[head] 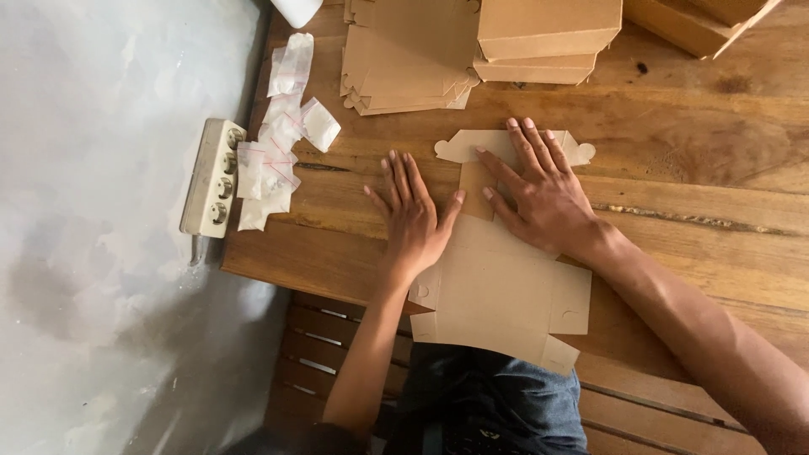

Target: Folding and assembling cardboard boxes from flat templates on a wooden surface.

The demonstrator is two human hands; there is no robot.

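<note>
A power strip (213, 178) and small bags (274, 139) lie left of the flat box blank (497, 295) on the table (691, 152). The left hand (415, 221) presses open on it; the right hand (539, 190), fingers spread, flattens its far flap. Folded boxes (539, 38) stand beyond.

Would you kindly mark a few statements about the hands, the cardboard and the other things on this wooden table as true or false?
1. Both hands press flat on the unfolded brown cardboard box blank. True: left hand, right hand.
2. The white power strip lies at the table's left edge. True.
3. The small clear plastic bags lie under the right hand. False: they lie beside the power strip.
4. The right hand holds scissors. False: it lies open, palm down.
5. The stack of flat brown cardboard blanks lies beyond the hands. True.
</note>
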